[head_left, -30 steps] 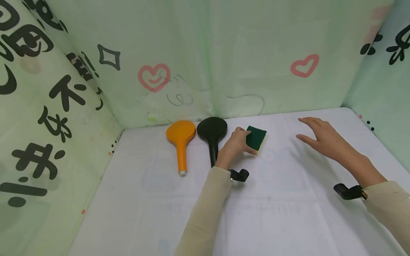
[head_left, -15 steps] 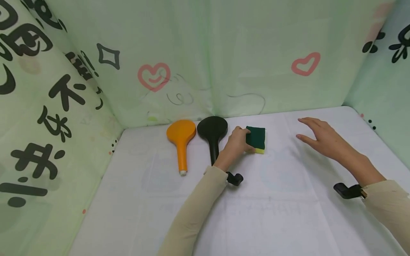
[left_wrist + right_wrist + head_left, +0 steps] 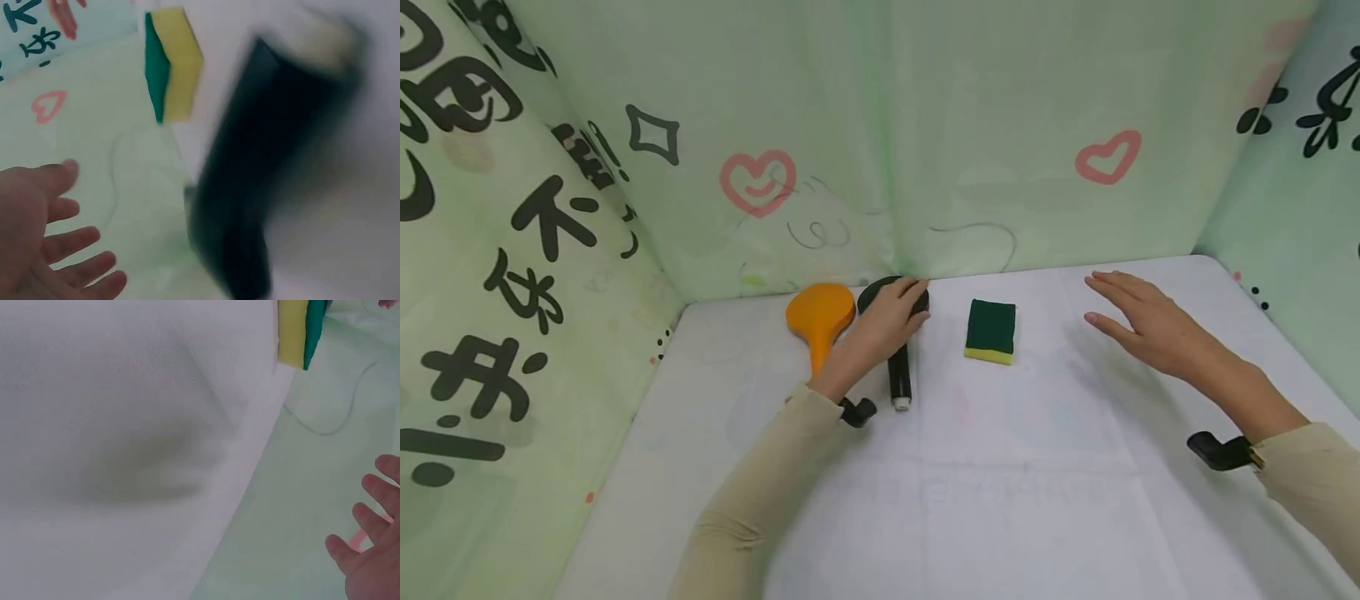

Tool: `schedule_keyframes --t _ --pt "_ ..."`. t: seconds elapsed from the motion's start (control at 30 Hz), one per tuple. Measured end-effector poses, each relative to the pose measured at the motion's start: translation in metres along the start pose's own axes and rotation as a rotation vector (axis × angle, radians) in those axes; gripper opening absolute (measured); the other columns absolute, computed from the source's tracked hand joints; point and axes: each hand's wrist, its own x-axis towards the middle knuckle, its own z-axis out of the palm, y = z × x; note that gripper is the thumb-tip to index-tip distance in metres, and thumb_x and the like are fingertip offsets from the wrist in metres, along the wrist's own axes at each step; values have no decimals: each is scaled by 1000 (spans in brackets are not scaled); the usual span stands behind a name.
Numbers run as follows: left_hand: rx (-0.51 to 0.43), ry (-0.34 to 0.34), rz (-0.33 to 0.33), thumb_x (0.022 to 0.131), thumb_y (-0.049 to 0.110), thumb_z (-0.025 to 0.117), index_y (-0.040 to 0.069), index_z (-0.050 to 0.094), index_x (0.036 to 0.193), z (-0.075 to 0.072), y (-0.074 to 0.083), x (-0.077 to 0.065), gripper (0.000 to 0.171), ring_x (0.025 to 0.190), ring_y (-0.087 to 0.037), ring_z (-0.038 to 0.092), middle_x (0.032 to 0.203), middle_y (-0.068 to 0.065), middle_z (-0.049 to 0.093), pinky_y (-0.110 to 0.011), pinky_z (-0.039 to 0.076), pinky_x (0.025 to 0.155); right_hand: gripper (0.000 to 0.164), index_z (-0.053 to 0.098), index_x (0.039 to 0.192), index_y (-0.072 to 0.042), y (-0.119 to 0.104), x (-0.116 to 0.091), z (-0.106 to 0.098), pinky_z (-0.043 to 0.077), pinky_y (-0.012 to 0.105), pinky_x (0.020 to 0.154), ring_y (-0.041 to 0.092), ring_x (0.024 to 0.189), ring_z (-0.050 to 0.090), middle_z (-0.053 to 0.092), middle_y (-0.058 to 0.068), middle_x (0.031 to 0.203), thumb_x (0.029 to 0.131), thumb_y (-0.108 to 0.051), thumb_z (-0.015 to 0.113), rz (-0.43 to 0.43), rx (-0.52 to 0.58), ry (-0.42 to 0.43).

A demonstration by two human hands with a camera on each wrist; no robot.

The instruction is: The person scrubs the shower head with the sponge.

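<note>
My left hand is over the black round-headed paddle, covering part of its head. In the left wrist view its fingers are spread and hold nothing, with the black paddle large and blurred beside the hand. Left of it lies an orange paddle of similar shape, its handle partly hidden by my wrist. A sponge, dark green on top and yellow beneath, lies on the table to the right of the black paddle. My right hand hovers further right, fingers extended, holding nothing.
A white cloth covers the table. Pale green curtains with printed hearts and dark characters hang behind it and on both sides. A black wrist mount sticks out from the right sleeve; a similar mount is on the left.
My left hand has let go of the sponge and moved left, over the black paddle. The sponge was turned straighter and now lies slightly further left. My right hand stays nearly still.
</note>
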Motion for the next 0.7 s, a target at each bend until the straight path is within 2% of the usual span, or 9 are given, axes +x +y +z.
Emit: schedule_keyframes --t 0.13,0.3,0.37,0.53,0.7 --pt "54 70 1 110 41 43 9 30 160 -19 -34 -34 61 153 -33 23 165 -15 25 -45 25 124 67 32 158 -4 -6 -6 -1 14 63 122 47 151 17 29 25 162 105 -36 56 -60 -46 14" --pt "215 127 -32 108 49 43 13 29 162 -34 -65 -76 66 155 -37 15 168 -13 20 -54 19 124 68 27 161 -8 -17 -14 -2 7 58 125 43 154 12 24 21 165 105 -37 54 -99 -80 22" --pt "272 149 -47 106 49 45 14 30 162 -38 -73 -91 67 155 -38 14 168 -12 20 -58 15 124 69 26 162 -10 -21 -15 -2 3 56 126 41 155 10 23 20 166 105 -38 54 -101 -87 19" --pt "302 153 -111 104 52 49 21 26 163 -41 -85 -126 70 157 -36 5 170 -7 16 -62 7 124 70 31 161 -13 -30 -21 -2 0 50 127 36 156 12 29 17 165 102 -37 60 -185 -134 31" --pt "327 147 -144 103 54 48 24 26 163 -39 -93 -150 70 157 -34 2 171 -5 14 -64 3 123 70 32 161 -18 -33 -26 1 0 44 128 27 157 10 30 10 165 100 -38 62 -284 -214 63"
